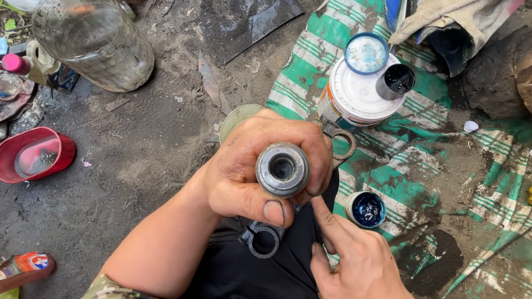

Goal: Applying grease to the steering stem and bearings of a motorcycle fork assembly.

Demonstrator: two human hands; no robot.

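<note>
Left hand (246, 171) firmly grips 1 grimy cylindrical metal bushing (282, 169), bore upward, just left of the small blue grease tub (365, 209); right hand (360, 265), unclenched, extends 1 finger, suggesting greasing underway, careful bore application next.

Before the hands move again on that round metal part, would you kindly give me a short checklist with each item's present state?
1. Left hand grips the round metal part firmly, fingers wrapped around it: ok.
2. The part's open bore faces the camera and is unobstructed: ok.
3. Right hand is empty, its forefinger pointing toward the part: ok.
4. Small open tin of dark grease sits upright on the green striped mat beside the right hand: ok.
5. Whether the forefinger carries grease: cannot tell.
6. Metal ring resting on the dark cloth on the lap: ok, but it looks loose and might slide.
</note>
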